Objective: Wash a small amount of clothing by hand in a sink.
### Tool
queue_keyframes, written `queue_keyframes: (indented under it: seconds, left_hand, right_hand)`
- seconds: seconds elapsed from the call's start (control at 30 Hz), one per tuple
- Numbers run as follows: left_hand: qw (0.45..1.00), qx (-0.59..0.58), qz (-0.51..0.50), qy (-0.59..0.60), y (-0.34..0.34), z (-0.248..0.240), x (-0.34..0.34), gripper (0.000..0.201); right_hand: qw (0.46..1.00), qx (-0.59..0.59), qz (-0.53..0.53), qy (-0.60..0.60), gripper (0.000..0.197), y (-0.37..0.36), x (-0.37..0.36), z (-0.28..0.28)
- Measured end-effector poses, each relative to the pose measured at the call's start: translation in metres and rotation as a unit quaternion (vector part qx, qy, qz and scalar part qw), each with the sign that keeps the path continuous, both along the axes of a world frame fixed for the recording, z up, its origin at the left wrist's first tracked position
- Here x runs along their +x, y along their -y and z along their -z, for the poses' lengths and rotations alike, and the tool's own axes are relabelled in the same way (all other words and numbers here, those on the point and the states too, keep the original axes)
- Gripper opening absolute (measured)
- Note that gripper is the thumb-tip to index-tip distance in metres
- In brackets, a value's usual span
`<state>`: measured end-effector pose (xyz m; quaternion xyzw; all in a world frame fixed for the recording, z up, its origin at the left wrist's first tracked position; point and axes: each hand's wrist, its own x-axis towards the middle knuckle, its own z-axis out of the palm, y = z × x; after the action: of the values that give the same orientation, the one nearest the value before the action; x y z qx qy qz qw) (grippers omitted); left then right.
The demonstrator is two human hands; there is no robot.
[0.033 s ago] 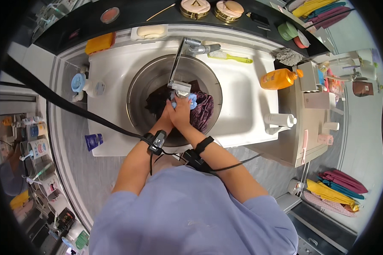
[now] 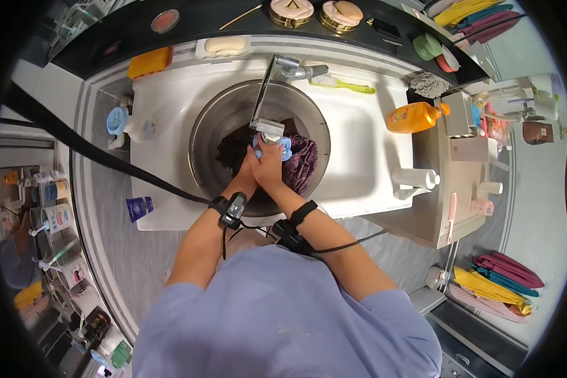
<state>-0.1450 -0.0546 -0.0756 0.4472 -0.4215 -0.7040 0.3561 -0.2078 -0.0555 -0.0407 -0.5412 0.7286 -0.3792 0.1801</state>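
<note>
Both my hands are together inside a round metal basin (image 2: pixel 195 129), right below the faucet head (image 2: pixel 271 131). A small light blue cloth (image 2: pixel 286 148) is bunched between them. My right hand (image 2: pixel 269 165) is closed over the cloth from the right. My left hand (image 2: pixel 248 167) presses against it from the left, its fingers partly covered by the right hand. Dark purple patterned fabric (image 2: pixel 302 164) lies in the basin beside my right hand. Darker cloth (image 2: pixel 234 143) spreads on the other side, behind my left hand.
The basin stands in a white sink (image 2: pixel 353 151). A green brush (image 2: pixel 343 84) lies behind it, near a soap bar (image 2: pixel 225 45). An orange bottle (image 2: pixel 412 118) and a white bottle (image 2: pixel 416 179) stand right. A purple tube (image 2: pixel 139 208) sits front left. A black strap (image 2: pixel 107 151) crosses the left.
</note>
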Motion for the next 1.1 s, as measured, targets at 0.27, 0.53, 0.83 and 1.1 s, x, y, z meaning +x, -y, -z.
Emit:
queue_keyframes:
  seconds: [0.27,0.53,0.83,1.1]
  left_hand:
    - [0.878,0.258,0.008,-0.404,0.034,0.059,-0.010,0.033]
    - [0.868,0.303,-0.049,-0.391,0.031,0.028,-0.018,0.041]
    - [0.947,0.160,-0.140,-0.239,0.025,0.033,-0.004,0.045]
    - [0.797,0.323,0.010,-0.510,0.037,0.046,-0.008,0.031]
  right_hand:
    - [0.995,0.034,-0.001,0.092,0.034,0.015,-0.050,0.046]
    - [0.994,-0.019,0.077,0.081,0.039,0.001,-0.046,0.032]
    - [0.991,0.026,-0.086,0.099,0.045,-0.030,-0.002,-0.017]
    - [0.995,-0.070,-0.059,-0.037,0.041,-0.001,-0.055,-0.030]
